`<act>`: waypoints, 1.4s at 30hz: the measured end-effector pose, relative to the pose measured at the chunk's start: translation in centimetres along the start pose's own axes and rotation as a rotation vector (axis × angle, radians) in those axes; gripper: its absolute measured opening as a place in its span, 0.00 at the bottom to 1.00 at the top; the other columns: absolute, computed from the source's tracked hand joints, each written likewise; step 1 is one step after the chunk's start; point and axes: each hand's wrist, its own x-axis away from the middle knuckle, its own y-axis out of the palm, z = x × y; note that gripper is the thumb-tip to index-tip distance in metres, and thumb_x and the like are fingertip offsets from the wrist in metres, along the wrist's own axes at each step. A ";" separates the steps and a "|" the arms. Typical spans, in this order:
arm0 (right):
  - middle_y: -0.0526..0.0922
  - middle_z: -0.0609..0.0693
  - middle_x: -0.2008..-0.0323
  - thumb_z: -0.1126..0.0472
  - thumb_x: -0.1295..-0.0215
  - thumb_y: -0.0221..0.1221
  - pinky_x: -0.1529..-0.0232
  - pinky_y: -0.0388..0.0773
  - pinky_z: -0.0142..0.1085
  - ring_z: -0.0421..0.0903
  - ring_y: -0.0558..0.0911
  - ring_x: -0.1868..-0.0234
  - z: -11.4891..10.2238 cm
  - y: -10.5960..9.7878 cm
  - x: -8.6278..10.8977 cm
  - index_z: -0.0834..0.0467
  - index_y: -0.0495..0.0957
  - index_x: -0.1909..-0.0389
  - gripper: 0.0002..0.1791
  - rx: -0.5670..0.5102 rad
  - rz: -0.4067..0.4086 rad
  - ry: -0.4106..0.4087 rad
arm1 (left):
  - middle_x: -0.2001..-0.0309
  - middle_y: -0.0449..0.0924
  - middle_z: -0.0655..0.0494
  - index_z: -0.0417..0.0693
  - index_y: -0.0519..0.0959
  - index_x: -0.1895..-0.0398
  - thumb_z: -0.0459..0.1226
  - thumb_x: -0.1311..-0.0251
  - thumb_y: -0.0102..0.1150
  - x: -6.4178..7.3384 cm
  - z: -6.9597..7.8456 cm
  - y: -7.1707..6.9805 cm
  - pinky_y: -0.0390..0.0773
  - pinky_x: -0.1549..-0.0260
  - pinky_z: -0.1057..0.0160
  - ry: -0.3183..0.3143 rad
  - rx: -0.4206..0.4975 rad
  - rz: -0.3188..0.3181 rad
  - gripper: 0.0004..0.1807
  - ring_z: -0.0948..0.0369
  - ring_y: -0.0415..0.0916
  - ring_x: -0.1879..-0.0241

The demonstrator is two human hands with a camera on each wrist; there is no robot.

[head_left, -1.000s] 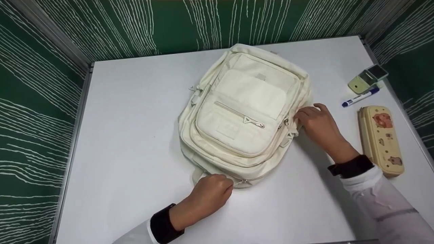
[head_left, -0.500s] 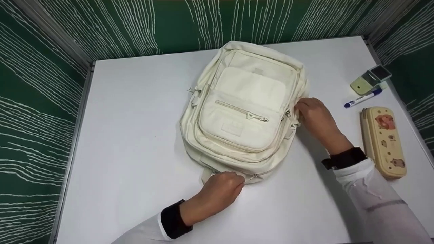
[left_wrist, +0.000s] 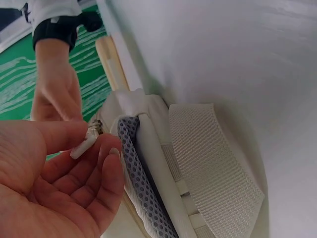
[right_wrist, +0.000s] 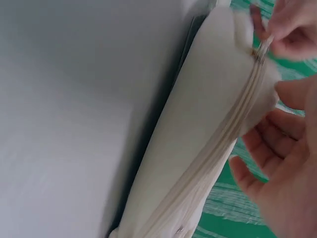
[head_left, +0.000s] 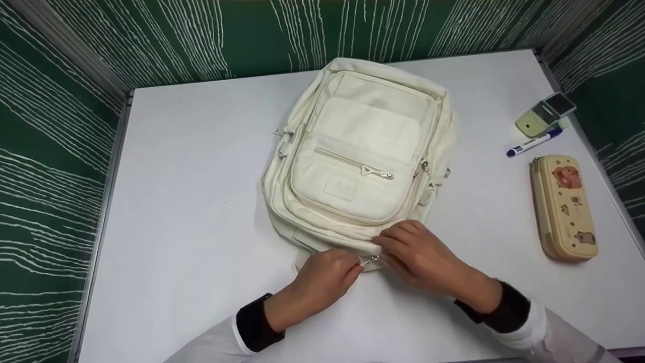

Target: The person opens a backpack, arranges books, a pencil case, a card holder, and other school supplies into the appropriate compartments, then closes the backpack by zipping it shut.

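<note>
Pinching a pale zipper pull [left_wrist: 84,147] between the thumb and fingers of the left hand [head_left: 325,277], at the near edge of the cream backpack [head_left: 365,121]. Reaching to the same near edge with the right hand [head_left: 421,259], just right of the metal slider, fingers loosely bent, thumb apart from the fingertips, touching the cloth; cannot tell the firmness of that touch. Wearing a black band [head_left: 259,322] on each wrist and a white sleeve [head_left: 211,343] on each arm. Have the backpack lying front up and a little aslant on the white table [head_left: 186,212], near the middle, far end close to the green wall [head_left: 257,30] with white streaks. Can see a short front zip [head_left: 347,162] with a triangular tab across the front pocket, and, from the left wrist, grey mesh padding [left_wrist: 143,173] beside a broad woven strap [left_wrist: 213,158] at the near end. Off to the right, well apart from the left hand, have a yellow pencil case [head_left: 572,212] with animal pictures, then a blue-capped marker [head_left: 534,142] farther back, then a pale green device [head_left: 530,123] with a dark panel, just beside the marker.
</note>
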 end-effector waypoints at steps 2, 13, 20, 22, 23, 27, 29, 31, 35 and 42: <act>0.85 0.51 0.56 0.66 0.34 0.67 0.51 0.77 0.45 0.51 0.81 0.54 -0.8 0.4 -0.1 0.63 0.84 0.48 0.14 0.023 -0.043 -0.038 | 0.76 0.76 0.61 0.48 0.81 0.73 0.33 0.30 0.64 -0.1 0.0 -0.1 0.71 0.75 0.71 -0.005 -0.003 -0.006 0.11 0.69 0.72 0.74; 0.85 0.49 0.59 0.70 0.38 0.68 0.53 0.78 0.42 0.48 0.82 0.57 -0.4 -0.2 -0.3 0.62 0.85 0.56 0.09 0.018 -0.010 -0.065 | 0.76 0.78 0.59 0.47 0.82 0.74 0.29 0.32 0.63 0.5 -0.8 -0.9 0.74 0.74 0.72 -0.006 0.004 0.052 0.11 0.68 0.75 0.74; 0.84 0.50 0.59 0.58 0.15 0.47 0.55 0.79 0.40 0.48 0.82 0.59 -0.1 -0.5 -0.1 0.63 0.84 0.57 0.19 0.018 0.029 -0.092 | 0.75 0.79 0.57 0.44 0.83 0.73 0.27 0.34 0.64 1.8 -2.3 -3.5 0.74 0.75 0.71 -0.113 0.044 0.096 0.09 0.67 0.75 0.74; 0.84 0.50 0.59 0.57 0.15 0.46 0.56 0.79 0.40 0.48 0.82 0.58 -0.1 -0.7 -0.1 0.63 0.84 0.56 0.20 0.015 0.022 -0.089 | 0.75 0.80 0.57 0.43 0.84 0.73 0.26 0.35 0.65 2.2 -2.8 -4.3 0.74 0.75 0.70 -0.146 0.049 0.116 0.08 0.66 0.75 0.74; 0.84 0.50 0.59 0.57 0.15 0.46 0.55 0.79 0.39 0.48 0.82 0.58 -0.1 -0.7 0.0 0.63 0.84 0.56 0.20 0.013 0.015 -0.086 | 0.75 0.80 0.57 0.43 0.85 0.72 0.26 0.36 0.66 2.4 -3.0 -4.6 0.74 0.75 0.70 -0.158 0.050 0.121 0.08 0.66 0.75 0.74; 0.85 0.50 0.58 0.58 0.15 0.47 0.55 0.79 0.39 0.48 0.81 0.57 -0.2 -0.9 0.0 0.63 0.84 0.56 0.18 0.020 0.011 -0.103 | 0.74 0.81 0.57 0.44 0.85 0.72 0.26 0.37 0.66 2.8 -3.8 -5.5 0.74 0.76 0.69 -0.172 0.039 0.130 0.08 0.66 0.75 0.74; 0.85 0.50 0.58 0.58 0.15 0.47 0.55 0.79 0.39 0.48 0.81 0.57 -0.2 -1.0 0.0 0.62 0.84 0.56 0.18 0.029 0.018 -0.115 | 0.75 0.81 0.57 0.44 0.85 0.73 0.26 0.37 0.65 2.7 -4.1 -5.8 0.74 0.76 0.69 -0.174 0.027 0.138 0.08 0.65 0.76 0.75; 0.85 0.50 0.58 0.59 0.15 0.47 0.55 0.78 0.39 0.48 0.81 0.57 -0.2 -1.1 0.1 0.62 0.84 0.56 0.18 0.040 0.027 -0.128 | 0.75 0.81 0.57 0.45 0.85 0.74 0.26 0.38 0.66 2.6 -4.4 -6.1 0.75 0.76 0.68 -0.180 0.015 0.153 0.08 0.65 0.76 0.75; 0.85 0.50 0.58 0.58 0.15 0.46 0.55 0.78 0.39 0.48 0.81 0.57 -0.2 -1.5 0.2 0.62 0.84 0.55 0.19 0.057 0.020 -0.138 | 0.78 0.76 0.61 0.47 0.82 0.77 0.25 0.41 0.65 2.4 -5.2 -6.6 0.72 0.78 0.68 -0.204 -0.016 0.185 0.11 0.66 0.71 0.77; 0.85 0.51 0.58 0.60 0.14 0.44 0.54 0.77 0.40 0.49 0.82 0.56 0.1 -2.6 0.6 0.63 0.84 0.55 0.20 0.091 0.012 -0.161 | 0.80 0.73 0.61 0.46 0.80 0.81 0.22 0.45 0.64 2.3 -6.4 -7.4 0.71 0.79 0.67 -0.211 -0.079 0.238 0.13 0.67 0.66 0.79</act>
